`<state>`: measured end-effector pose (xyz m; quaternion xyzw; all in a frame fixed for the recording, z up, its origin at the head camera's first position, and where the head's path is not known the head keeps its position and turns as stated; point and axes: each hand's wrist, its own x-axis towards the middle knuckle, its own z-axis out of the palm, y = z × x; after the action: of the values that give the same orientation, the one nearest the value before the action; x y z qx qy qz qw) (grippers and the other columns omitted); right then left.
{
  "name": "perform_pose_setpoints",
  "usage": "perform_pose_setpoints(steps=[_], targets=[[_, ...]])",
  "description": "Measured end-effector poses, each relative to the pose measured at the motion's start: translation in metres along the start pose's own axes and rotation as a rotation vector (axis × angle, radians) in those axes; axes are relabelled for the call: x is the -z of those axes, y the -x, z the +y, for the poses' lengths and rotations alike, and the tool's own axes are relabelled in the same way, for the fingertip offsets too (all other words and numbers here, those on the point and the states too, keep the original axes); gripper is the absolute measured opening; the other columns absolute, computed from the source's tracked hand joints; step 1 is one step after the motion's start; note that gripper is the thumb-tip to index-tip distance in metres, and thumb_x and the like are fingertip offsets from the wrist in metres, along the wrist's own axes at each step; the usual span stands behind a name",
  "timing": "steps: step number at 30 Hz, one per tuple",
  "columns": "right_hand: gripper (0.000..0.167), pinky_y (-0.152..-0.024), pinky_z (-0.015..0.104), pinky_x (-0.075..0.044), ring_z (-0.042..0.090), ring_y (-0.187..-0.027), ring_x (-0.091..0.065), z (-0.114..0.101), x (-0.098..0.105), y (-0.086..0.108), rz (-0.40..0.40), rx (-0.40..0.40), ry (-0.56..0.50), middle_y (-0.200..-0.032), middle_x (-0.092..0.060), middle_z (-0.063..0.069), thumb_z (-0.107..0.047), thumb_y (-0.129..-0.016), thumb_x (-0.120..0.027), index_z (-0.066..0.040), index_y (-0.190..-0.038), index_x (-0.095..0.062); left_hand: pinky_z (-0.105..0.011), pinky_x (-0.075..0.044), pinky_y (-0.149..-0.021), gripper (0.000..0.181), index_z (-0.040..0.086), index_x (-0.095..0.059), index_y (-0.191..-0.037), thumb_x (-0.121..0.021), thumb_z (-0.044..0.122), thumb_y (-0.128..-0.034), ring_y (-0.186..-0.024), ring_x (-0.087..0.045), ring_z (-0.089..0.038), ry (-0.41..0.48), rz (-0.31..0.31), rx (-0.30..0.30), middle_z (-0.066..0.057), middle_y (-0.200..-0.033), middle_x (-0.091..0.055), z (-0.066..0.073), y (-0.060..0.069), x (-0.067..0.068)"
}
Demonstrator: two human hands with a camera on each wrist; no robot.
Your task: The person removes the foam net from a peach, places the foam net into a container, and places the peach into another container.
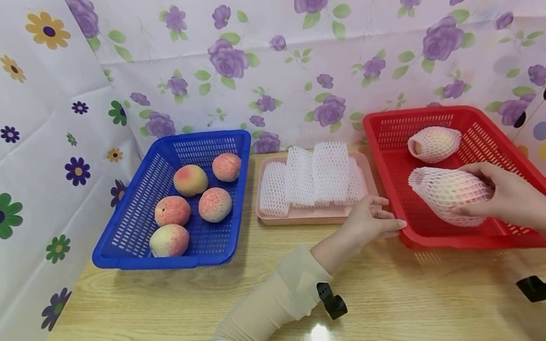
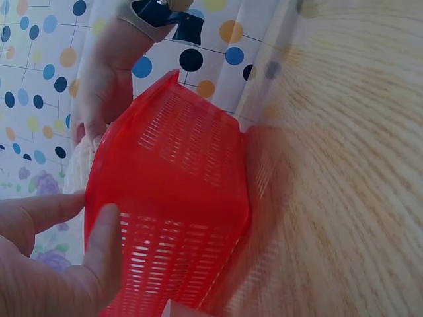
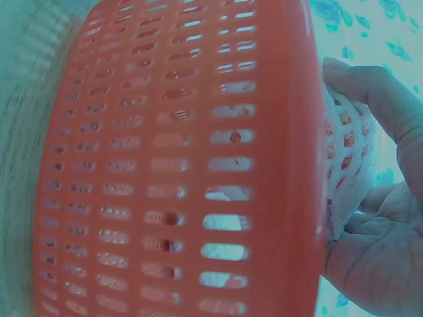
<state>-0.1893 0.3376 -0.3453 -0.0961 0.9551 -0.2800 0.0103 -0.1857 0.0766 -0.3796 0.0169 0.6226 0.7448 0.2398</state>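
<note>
My right hand [image 1: 512,193] grips a peach in a white foam net [image 1: 452,192], fingers and thumb around its right end, within the front part of the red basket [image 1: 403,235]. In the right wrist view, that foam net [image 3: 347,152] shows between thumb and fingers above the basket's rim. My left hand [image 1: 364,222] is at the basket's front left corner, its fairly straight fingers touching the outside near the rim; the left wrist view shows its thumb [image 2: 104,254] against the red side. Another netted peach [image 1: 435,143] lies farther back in the red basket.
On the left, a blue basket [image 1: 231,255] holds several bare peaches [image 1: 190,180]. A pink tray [image 1: 305,219] with several white foam nets [image 1: 330,172] sits between the baskets. Floral cloth [image 1: 265,60] hangs behind the wooden table [image 1: 382,311].
</note>
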Motion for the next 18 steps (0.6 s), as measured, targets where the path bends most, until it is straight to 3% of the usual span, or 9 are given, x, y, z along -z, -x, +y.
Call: perform_pose_setpoints(steps=[5, 7, 9, 13, 18], targets=[[0.083, -0.062, 0.009, -0.041, 0.025, -0.094, -0.049, -0.006, 0.0, 0.001, 0.037, 0.041, -0.001, -0.115, -0.052, 0.024, -0.029, -0.067, -0.087, 0.001, -0.13, -0.041, -0.046, -0.056, -0.081, 0.043, 0.006, -0.051, -0.115, -0.073, -0.002, -0.0786, -0.082, -0.067, -0.031, -0.13, 0.013, -0.015, -0.005, -0.088, -0.06, 0.004, 0.004, 0.002], [0.083, -0.062, 0.009, -0.041, 0.021, -0.094, -0.049, -0.009, 0.0, 0.002, 0.039, 0.047, -0.007, -0.115, -0.052, 0.023, -0.029, -0.068, -0.086, 0.0, -0.13, -0.041, -0.039, -0.058, -0.078, 0.048, 0.007, -0.05, -0.118, -0.075, 0.002, -0.0775, -0.08, -0.065, -0.021, -0.203, 0.017, -0.041, -0.003, -0.092, -0.06, 0.007, 0.006, 0.004], [0.081, -0.063, 0.009, -0.042, 0.007, -0.09, -0.046, -0.011, 0.0, 0.002, 0.039, 0.056, -0.013, -0.114, -0.052, 0.022, -0.029, -0.068, -0.086, 0.0, -0.13, -0.042, -0.03, -0.057, -0.073, 0.054, 0.009, -0.049, -0.121, -0.078, 0.005, -0.0757, -0.082, -0.063, -0.015, -0.266, 0.014, -0.076, -0.001, -0.096, -0.06, 0.009, 0.008, 0.007], [0.078, -0.064, 0.009, -0.043, -0.006, -0.084, -0.041, -0.016, 0.001, 0.004, 0.03, 0.078, -0.032, -0.114, -0.053, 0.02, -0.026, -0.069, -0.085, -0.002, -0.13, -0.043, -0.018, -0.051, -0.073, 0.064, 0.012, -0.046, -0.127, -0.081, 0.007, -0.0727, -0.089, -0.058, -0.008, -0.365, -0.006, -0.188, 0.001, -0.105, -0.056, 0.011, 0.01, 0.015], [0.077, -0.064, 0.012, -0.046, -0.006, -0.087, -0.04, -0.023, 0.003, 0.005, 0.013, 0.082, -0.035, -0.118, -0.053, 0.019, -0.027, -0.071, -0.084, -0.006, -0.132, -0.042, -0.017, -0.051, -0.081, 0.071, 0.011, -0.045, -0.132, -0.082, 0.007, -0.0717, -0.103, -0.057, -0.018, -0.478, -0.021, -0.383, -0.003, -0.116, -0.053, 0.012, 0.012, 0.022]])
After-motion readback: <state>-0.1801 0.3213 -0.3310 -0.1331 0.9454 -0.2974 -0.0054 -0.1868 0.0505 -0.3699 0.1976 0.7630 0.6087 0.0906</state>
